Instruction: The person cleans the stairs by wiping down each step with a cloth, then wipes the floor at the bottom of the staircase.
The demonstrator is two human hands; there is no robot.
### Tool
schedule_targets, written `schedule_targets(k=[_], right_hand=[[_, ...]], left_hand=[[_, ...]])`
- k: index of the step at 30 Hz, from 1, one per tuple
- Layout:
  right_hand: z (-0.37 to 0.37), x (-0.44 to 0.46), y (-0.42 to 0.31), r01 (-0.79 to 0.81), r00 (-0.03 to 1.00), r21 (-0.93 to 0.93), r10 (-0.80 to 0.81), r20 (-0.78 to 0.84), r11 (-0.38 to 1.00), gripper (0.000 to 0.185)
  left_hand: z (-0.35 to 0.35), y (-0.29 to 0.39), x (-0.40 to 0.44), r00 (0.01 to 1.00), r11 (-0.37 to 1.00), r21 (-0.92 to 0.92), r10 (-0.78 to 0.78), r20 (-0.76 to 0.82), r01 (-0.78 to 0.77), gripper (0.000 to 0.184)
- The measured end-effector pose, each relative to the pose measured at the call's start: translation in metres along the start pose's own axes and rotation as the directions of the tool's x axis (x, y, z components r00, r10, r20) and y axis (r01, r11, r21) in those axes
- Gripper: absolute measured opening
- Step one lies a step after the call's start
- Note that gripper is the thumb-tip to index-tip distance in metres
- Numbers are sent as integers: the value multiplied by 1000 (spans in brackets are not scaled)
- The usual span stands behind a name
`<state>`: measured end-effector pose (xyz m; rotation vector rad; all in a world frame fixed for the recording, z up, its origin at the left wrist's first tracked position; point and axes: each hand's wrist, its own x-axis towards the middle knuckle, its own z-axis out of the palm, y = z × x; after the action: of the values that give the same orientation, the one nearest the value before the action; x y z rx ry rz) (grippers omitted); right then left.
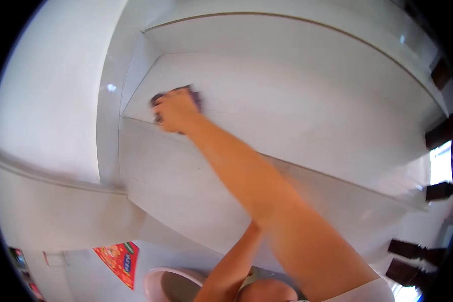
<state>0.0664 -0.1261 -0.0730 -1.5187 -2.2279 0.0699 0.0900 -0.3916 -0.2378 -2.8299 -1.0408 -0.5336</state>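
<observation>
- the dark cloth (195, 95) lies directly under the right hand (176, 109), at the far left end of the white shelf (287, 100), near its side wall (141, 65).
- the right hand grasps the bunched cloth, fingers bent over it and pressing it down; both are blurred, and the cloth's long axis cannot be told.
- the right arm (251, 176) stretches from near right to far left, across the shelf's front edge; the right hand is plainly the one at the cloth.
- the left forearm (231, 264) passes behind the right arm; the left hand is hidden, so its state cannot be told.
- the side wall bounds the cloth on the left; rightward the shelf runs long.
- near left are a red printed sheet (121, 259) and a pink basin (153, 279); dark wooden legs (407, 249) stand at the right.
</observation>
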Motion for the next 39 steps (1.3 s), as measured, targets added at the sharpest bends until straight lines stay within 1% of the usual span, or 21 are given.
schedule_targets(k=[1,2,4,6,8,9,11,12,15,18,21,24,25,26,29,31,32,33,34,37,39], right_hand=[[-10,4,-18,77,996,119,-82,36,990,21],[-23,1,-24,72,990,198,-94,108,978,21],[-43,-15,-29,55,952,341,-152,265,939,23],[-36,-55,-19,170,972,372,-218,90,912,22],[-62,-101,9,211,953,421,-280,111,882,23],[-97,-131,20,141,936,437,-264,234,888,26],[-128,-202,51,177,950,431,-268,160,885,27],[-150,-239,61,161,961,398,-235,145,903,25],[-208,-341,86,-42,977,346,-34,212,937,25],[-260,-424,100,-330,924,299,242,296,895,31],[-293,-472,110,-535,844,454,435,312,712,33],[-322,-468,121,-616,758,571,604,245,542,34],[-324,-450,124,-587,764,591,621,177,553,33],[-322,-427,128,-585,762,553,635,124,593,34],[-279,-343,184,-358,882,373,441,-165,856,25],[-235,-271,214,-189,906,246,265,-330,951,27],[-210,-236,220,-204,894,228,276,-352,952,29],[-184,-202,226,-167,901,37,167,-401,985,29],[-170,-175,217,-200,931,39,202,-305,979,32],[-125,-133,195,-272,946,-517,325,13,812,57],[-116,-123,198,-338,915,-544,403,1,769,52]], left_hand=[[-25,2,10,991,989,-118,-78,113,92,42],[-27,3,13,993,985,-136,-103,52,109,39],[-38,6,20,985,981,-131,-130,116,145,41],[-34,6,13,991,977,-175,-115,64,124,42],[-9,0,1,996,968,-241,-85,-30,75,43],[-4,-1,-1,996,963,-259,-82,-44,68,43],[-4,2,-3,991,960,-248,-122,61,133,43],[-16,0,0,909,846,-423,-154,387,323,46],[-17,5,6,993,971,-205,-117,33,121,45],[-16,7,8,994,979,-175,-100,34,104,46],[-19,6,7,993,980,-162,-105,50,112,43],[-19,6,9,997,984,-162,-77,22,80,39],[-20,6,10,997,985,-155,-70,14,71,39],[-21,7,10,998,986,-154,-61,-3,60,39],[-18,7,10,998,992,-112,-61,31,64,43],[-16,6,10,998,990,-127,-58,6,58,42],[-16,4,10,999,990,-135,-51,-1,50,41],[-18,3,10,998,986,-154,-58,9,59,41],[-23,3,12,998,982,-176,-58,19,60,41],[-25,4,16,999,978,-204,-49,20,52,41],[-28,6,13,998,972,-229,-53,22,57,41]])
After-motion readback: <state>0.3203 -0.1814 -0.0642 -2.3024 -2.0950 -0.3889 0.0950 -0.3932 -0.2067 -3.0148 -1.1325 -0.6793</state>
